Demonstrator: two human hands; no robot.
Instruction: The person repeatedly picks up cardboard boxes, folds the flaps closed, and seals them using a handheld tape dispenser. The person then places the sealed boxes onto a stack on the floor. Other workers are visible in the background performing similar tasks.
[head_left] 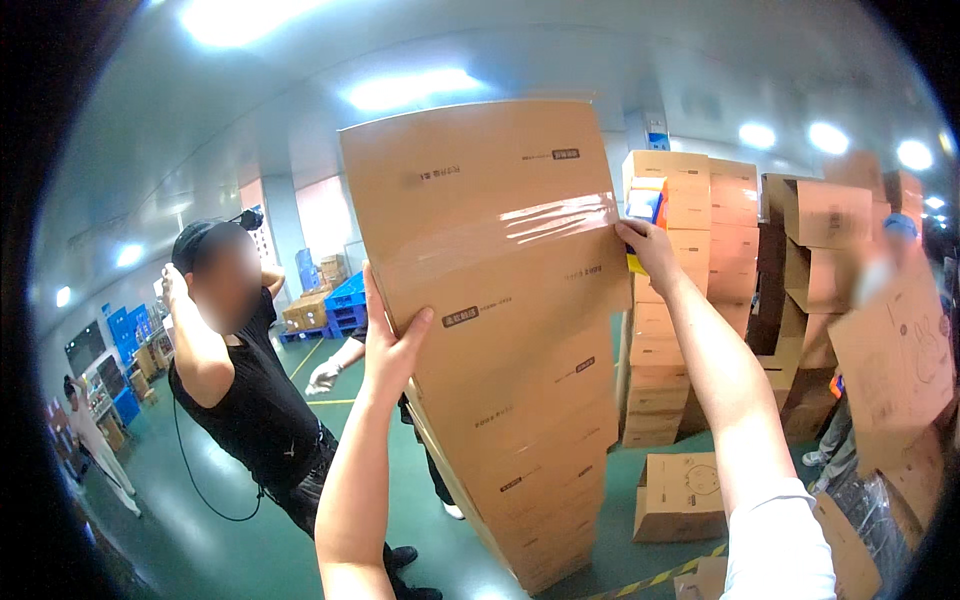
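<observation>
A tall stack of brown cardboard boxes (530, 430) stands right in front of me. Its top cardboard box (470, 220) has a shiny strip of clear tape (560, 215) across its face. My left hand (392, 335) grips the lower left edge of that box, thumb on the face and fingers along the side. At the right edge, my right hand (650, 250) is closed, its thumb against the box by the end of the tape; its other fingers are partly hidden. Just behind this hand shows an orange, blue and yellow thing (648, 203) whose kind I cannot make out.
A person in black (250, 370) stands close on the left, arms raised. Another person's gloved hand (323, 377) reaches in behind my left forearm. More stacked boxes (680, 300) rise at the right, with a low box (682, 495) on the green floor. Large cardboard sheets (895, 360) lean far right.
</observation>
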